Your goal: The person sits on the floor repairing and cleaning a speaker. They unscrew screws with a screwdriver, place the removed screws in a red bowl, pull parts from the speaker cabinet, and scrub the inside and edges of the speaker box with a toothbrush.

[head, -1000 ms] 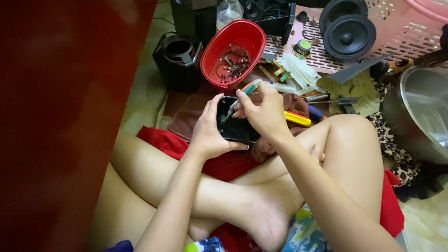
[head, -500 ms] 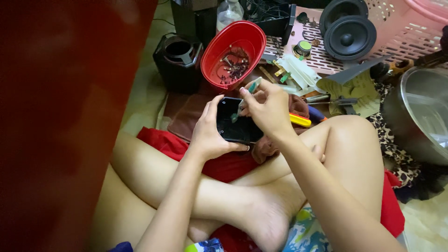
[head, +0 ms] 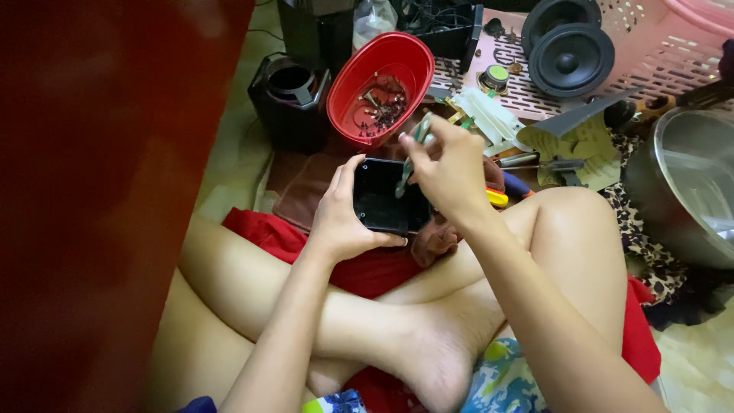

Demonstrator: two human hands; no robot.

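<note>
I sit cross-legged on the floor. My left hand (head: 344, 218) grips a small black box-shaped part (head: 382, 197) from its left side and holds it over my legs. My right hand (head: 447, 164) pinches a green-handled screwdriver (head: 413, 145), whose tip points down onto the top of the black part. A red oval bowl (head: 359, 84) with several small screws and bits in it stands just beyond my hands.
Black speaker housing (head: 290, 95) left of the bowl. Two speaker cones (head: 569, 57) lie on a pink plastic basket (head: 665, 46). A metal pot (head: 688, 191) at right. Tools, a white part (head: 489, 115) and a yellow-handled tool (head: 497, 199) lie ahead. A dark red surface (head: 99, 191) fills the left.
My right hand has shifted slightly and tilted the screwdriver more upright over the black part. My left hand keeps the same hold.
</note>
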